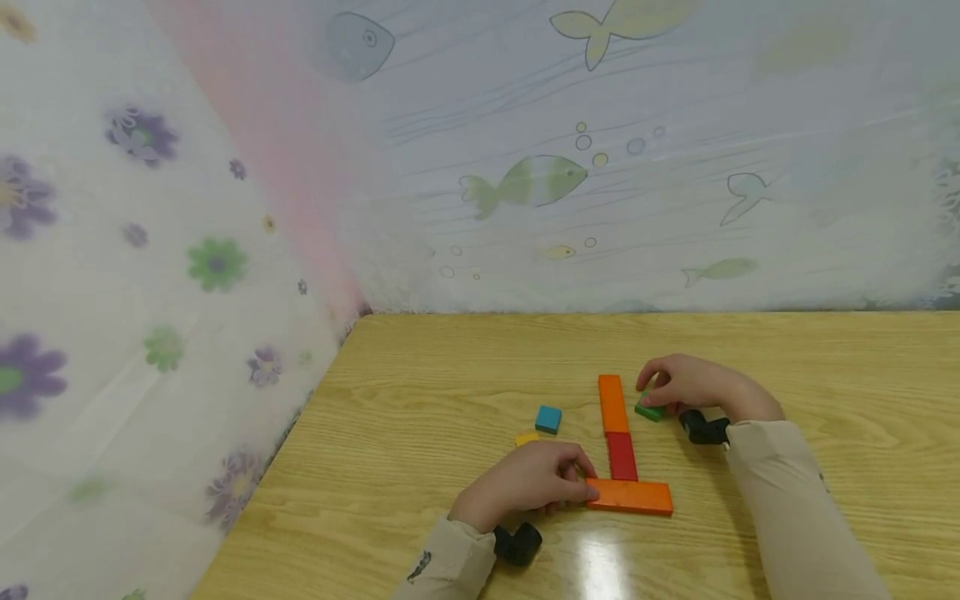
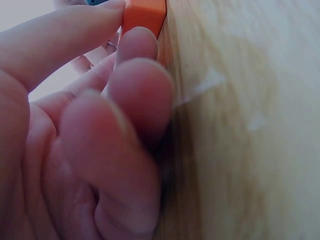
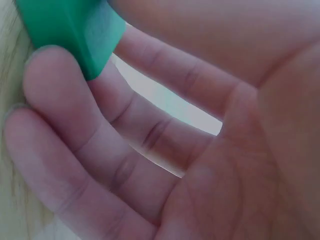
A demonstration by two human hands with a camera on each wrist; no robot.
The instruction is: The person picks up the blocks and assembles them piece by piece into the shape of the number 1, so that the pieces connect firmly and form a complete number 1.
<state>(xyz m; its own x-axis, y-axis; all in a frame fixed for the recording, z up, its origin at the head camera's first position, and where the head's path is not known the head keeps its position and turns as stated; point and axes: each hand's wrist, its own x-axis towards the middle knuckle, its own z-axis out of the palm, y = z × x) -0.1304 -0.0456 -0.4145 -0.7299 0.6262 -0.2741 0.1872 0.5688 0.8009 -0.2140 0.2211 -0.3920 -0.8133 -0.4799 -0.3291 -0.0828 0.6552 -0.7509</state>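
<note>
My left hand [image 1: 528, 479] pinches the left end of an orange rectangular block [image 1: 633, 497] lying crosswise on the table; in the left wrist view this block [image 2: 144, 14] meets the thumb and a fingertip, the other fingers curling below. Just above it lies a red block [image 1: 622, 457], followed by a second orange block [image 1: 612, 404], both lengthwise in one line. To the right of that line, my right hand [image 1: 701, 390] holds a small green block [image 1: 649, 412] between thumb and fingers. The right wrist view shows the green block [image 3: 70, 32] large at top left.
A blue square block [image 1: 549, 419] lies left of the line of blocks. Behind the left hand, a yellow block [image 1: 527, 438] is partly hidden. The wooden table [image 1: 420, 367] ends at a fish-patterned wall covering [image 1: 637, 275] at the back and a flowered one [image 1: 172, 400] at left.
</note>
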